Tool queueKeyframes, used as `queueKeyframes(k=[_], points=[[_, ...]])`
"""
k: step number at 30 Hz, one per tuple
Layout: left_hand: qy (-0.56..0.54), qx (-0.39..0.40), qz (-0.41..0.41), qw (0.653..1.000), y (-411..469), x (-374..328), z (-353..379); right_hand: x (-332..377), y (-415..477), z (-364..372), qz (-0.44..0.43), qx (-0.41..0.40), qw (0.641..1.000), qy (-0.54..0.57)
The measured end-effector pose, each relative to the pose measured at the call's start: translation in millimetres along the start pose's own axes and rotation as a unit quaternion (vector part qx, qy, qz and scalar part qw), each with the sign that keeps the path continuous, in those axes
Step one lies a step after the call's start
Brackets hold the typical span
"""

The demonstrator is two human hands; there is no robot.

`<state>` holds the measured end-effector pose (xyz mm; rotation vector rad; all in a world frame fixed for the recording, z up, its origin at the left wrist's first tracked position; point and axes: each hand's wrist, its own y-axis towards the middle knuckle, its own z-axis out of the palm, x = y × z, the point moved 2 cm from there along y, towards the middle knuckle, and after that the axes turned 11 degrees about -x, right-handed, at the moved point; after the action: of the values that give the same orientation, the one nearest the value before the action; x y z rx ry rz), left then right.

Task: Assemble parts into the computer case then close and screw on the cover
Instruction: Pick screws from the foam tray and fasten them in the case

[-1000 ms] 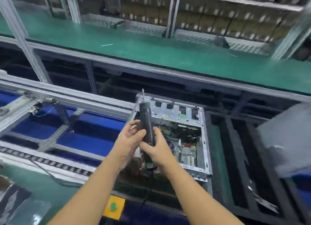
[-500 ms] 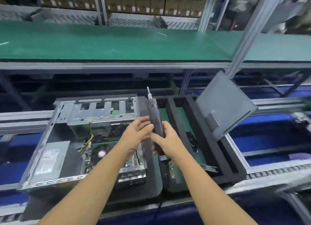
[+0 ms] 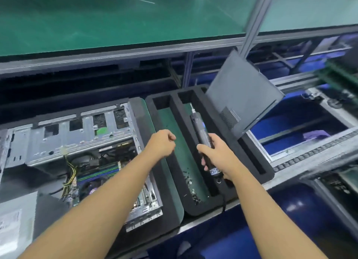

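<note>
An open computer case (image 3: 81, 138) lies on its side at the left, with its drive cage, cables and board showing. My right hand (image 3: 217, 156) grips a dark electric screwdriver (image 3: 199, 129), bit pointing away, over the black foam tray (image 3: 164, 99) to the right of the case. My left hand (image 3: 161, 143) hovers between case and screwdriver with its fingers curled; whether it holds anything I cannot tell. The grey cover panel (image 3: 242, 96) leans tilted at the tray's right side. Several small screws (image 3: 190, 183) lie on the tray's green bottom.
A green shelf (image 3: 116, 22) on an aluminium post (image 3: 253, 20) runs across the back. Blue bins (image 3: 290, 142) and a roller conveyor rail (image 3: 319, 148) sit to the right. The screwdriver's cable (image 3: 223, 202) hangs over the tray's near edge.
My left hand has let go of the screwdriver and moved left. My right hand has carried the screwdriver to the right, over the foam tray. The view has swung right.
</note>
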<state>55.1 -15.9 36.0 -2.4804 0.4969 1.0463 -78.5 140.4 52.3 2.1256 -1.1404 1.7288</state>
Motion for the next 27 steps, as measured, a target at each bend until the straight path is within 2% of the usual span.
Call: queueKeyframes(k=[4, 7, 12, 18, 22, 27], points=[[0.094, 0.043, -0.026, 0.994, 30, -3, 35, -11, 16, -7, 0.007, 0.008, 1.000, -0.005], [0.109, 0.051, -0.075, 0.990, 56, 3, 67, -22, 33, -8, 0.018, 0.024, 1.000, 0.008], [0.166, 0.021, -0.145, 0.975, 88, 12, 123, -42, 60, -8, 0.043, 0.069, 0.997, 0.008], [0.070, 0.001, -0.222, 0.973, 107, 32, 169, -55, 86, -3, 0.057, 0.109, 0.992, 0.003], [0.103, -0.038, -0.235, 0.966, 116, 46, 182, -59, 92, -4, 0.061, 0.122, 0.991, 0.012], [0.204, -0.024, -0.188, 0.960, 117, 48, 186, -65, 96, -8, 0.063, 0.139, 0.988, 0.010]])
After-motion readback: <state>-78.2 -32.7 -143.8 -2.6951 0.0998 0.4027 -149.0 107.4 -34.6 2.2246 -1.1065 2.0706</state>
